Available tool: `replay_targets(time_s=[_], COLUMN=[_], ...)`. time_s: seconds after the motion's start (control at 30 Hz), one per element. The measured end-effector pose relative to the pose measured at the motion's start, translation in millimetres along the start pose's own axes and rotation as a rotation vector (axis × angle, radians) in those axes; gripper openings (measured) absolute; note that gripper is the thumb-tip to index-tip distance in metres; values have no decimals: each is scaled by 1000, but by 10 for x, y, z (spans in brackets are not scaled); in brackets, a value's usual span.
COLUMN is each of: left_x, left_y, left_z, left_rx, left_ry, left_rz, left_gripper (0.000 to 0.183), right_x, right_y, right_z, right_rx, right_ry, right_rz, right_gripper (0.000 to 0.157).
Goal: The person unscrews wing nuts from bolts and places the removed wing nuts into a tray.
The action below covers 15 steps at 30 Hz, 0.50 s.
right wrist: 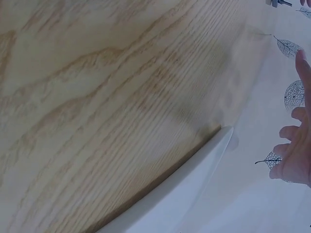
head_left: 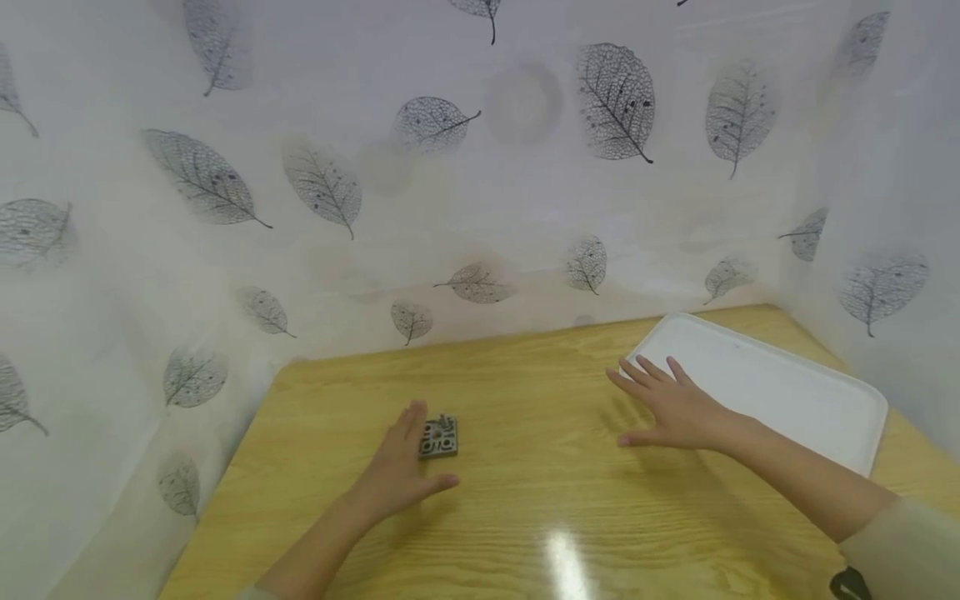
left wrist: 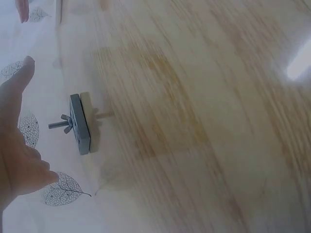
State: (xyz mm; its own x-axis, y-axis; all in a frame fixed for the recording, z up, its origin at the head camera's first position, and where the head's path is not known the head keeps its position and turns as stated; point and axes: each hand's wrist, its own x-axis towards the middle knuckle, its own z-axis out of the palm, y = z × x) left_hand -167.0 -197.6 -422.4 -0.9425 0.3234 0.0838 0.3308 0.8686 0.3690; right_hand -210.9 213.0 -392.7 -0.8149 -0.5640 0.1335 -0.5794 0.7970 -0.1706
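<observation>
On the wooden table (head_left: 517,467) lies a small square grey plate (head_left: 446,443) with patterned cut-outs on its face. A bolt with a wing nut (left wrist: 65,123) sticks up from it. My left hand (head_left: 393,475) hovers just left of the plate with fingers straight and thumb spread, partly covering its edge in the head view; the left wrist view shows a gap between them. Above the table my right hand (head_left: 675,410), fingers spread and holding nothing, hangs by the left edge of a white tray (head_left: 780,383).
The tray lies at an angle on the right side of the table. Walls covered in leaf-print sheeting (head_left: 495,208) stand behind and on both sides. A small dark object (head_left: 851,583) shows beside the right sleeve at the bottom edge.
</observation>
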Motion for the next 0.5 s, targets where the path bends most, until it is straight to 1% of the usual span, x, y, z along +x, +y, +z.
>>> replay_targets(time_s=[0.2,0.4,0.5], left_x=[-1,22,21], left_y=[-47,-105,-134], left_z=[1,8,13], left_rx=[5,20,11], left_ry=[4,2,-4], left_rz=[15,25,6], left_gripper=[117,117,118], right_x=[92,166,210], right_y=[-36,-80,-101], right_z=[31,87,108], right_rx=[61,54,39], right_ry=[-17,-20,-7], right_rz=[-2,-17,-36], right_gripper=[93,93,92])
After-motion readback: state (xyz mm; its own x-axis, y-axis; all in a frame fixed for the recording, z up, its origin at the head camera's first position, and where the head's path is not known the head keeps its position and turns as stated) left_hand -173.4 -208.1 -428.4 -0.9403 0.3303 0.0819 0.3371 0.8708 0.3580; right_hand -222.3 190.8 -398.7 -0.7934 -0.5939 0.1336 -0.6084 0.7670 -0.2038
